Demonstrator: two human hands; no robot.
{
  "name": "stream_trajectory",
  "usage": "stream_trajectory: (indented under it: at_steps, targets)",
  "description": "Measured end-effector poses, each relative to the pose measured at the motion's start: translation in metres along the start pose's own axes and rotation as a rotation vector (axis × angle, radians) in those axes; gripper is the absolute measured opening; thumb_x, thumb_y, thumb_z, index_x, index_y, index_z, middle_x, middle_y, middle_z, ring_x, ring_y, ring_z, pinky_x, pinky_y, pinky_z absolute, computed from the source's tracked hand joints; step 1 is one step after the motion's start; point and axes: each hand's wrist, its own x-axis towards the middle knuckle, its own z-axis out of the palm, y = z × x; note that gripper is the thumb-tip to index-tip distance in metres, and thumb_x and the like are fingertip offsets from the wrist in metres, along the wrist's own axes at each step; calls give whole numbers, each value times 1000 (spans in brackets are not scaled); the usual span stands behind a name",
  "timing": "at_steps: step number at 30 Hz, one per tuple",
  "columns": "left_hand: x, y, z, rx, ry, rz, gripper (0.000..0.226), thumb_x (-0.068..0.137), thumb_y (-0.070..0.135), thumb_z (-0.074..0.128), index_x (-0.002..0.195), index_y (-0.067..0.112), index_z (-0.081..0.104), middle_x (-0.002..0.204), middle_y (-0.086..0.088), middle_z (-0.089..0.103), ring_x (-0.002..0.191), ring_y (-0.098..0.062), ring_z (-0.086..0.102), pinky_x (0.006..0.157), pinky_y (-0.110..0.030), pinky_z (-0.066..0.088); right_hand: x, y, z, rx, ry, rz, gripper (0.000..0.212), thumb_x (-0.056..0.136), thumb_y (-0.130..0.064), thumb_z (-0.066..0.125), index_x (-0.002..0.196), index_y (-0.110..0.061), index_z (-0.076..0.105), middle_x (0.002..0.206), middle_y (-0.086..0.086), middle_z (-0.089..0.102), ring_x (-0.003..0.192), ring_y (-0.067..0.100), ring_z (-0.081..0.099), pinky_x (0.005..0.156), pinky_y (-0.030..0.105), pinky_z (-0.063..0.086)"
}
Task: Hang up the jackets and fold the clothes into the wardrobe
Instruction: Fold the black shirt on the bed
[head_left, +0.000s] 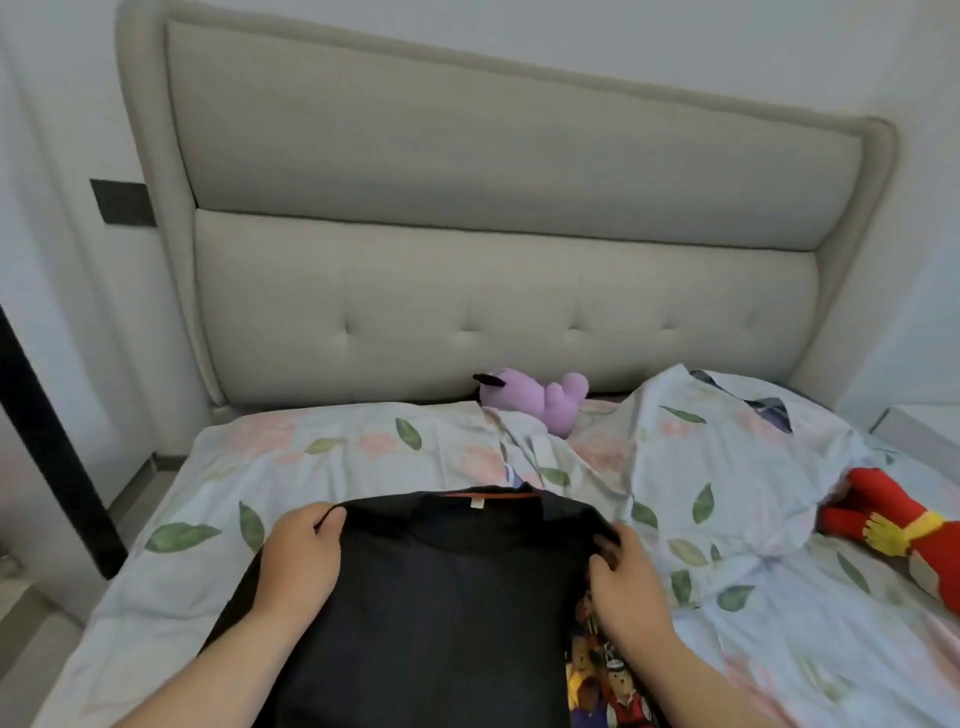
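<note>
A black T-shirt (447, 597) lies flat on the bed (322, 457) in front of me, collar toward the headboard, with a small label and a red strip at the neck. My left hand (301, 551) grips the shirt's left shoulder edge, thumb on top. My right hand (623, 577) pinches the right shoulder edge, fingers curled into the cloth. A colourful printed patch (597, 675) shows under my right wrist; whether it belongs to the shirt or to another garment beneath it I cannot tell.
The bed has a white sheet with leaves and pink flowers. A purple plush toy (540, 397) lies at the padded beige headboard (493, 260). A pillow (727, 457) sits at the right, a red plush toy (898, 525) beyond it. A dark post (57, 441) stands at left.
</note>
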Motion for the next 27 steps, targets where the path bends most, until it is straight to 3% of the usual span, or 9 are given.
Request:
stream_trajectory:
  at_steps: [2,4,6,7,9,11,18,23,27]
  targets:
    - [31,-1,11,15,-2,23,38,102,20,49,72,0,62,74,-14,65,78,-34,63,62,-31,42,33,4,7,-57,8,-67,41,94,-7,50,132,-23,47,124,-5,62,75,-4,58,64,12,42]
    - [57,8,23,82,1,111,22,101,22,52,95,8,68,107,-16,66,101,-32,63,76,-31,48,63,8,16,-159,14,-119,58,92,-12,54,146,-22,34,137,3,58,94,13,65,82,31,52]
    - [70,12,40,209,-127,149,51,98,26,59,146,23,42,161,-16,19,135,-31,44,103,-37,42,86,14,28,-369,-18,-211,81,92,-25,58,157,-26,9,150,7,45,118,30,59,97,41,49]
    - [73,7,50,257,-184,156,72,96,28,62,156,28,21,165,-8,-8,141,-31,36,107,-38,39,93,24,38,-517,-33,-277,85,93,-37,55,158,-27,1,158,10,32,132,32,48,105,43,44]
    - [68,-4,65,408,-218,233,85,95,39,62,158,29,5,163,-1,-25,144,-34,31,113,-40,33,94,48,57,-740,-48,-361,80,93,-57,32,159,-26,-1,165,15,11,149,32,21,119,44,27]
    - [65,-32,85,639,-240,320,78,97,56,44,158,28,5,165,-3,-18,146,-34,24,120,-42,19,93,79,77,-755,-69,-352,74,96,-57,22,159,-26,2,167,12,5,153,27,6,123,39,12]
    - [96,-54,115,894,-481,262,75,97,66,22,158,31,-4,165,-5,-17,150,-31,14,123,-39,7,116,110,104,-658,-183,-257,67,103,-45,35,160,-26,5,167,4,2,153,23,11,123,37,14]
    - [56,-37,86,844,-560,207,78,98,59,33,159,28,-5,165,-3,-19,152,-28,3,124,-43,4,103,78,92,-795,-349,-102,70,105,-45,26,159,-14,-5,167,13,-3,153,28,6,123,37,7]
    - [-45,-69,38,467,-623,31,83,95,46,54,158,35,0,165,6,-17,153,-20,-9,124,-41,5,21,81,73,-956,-397,-138,73,104,-43,26,157,-2,-2,165,20,-5,153,32,-2,125,40,3]
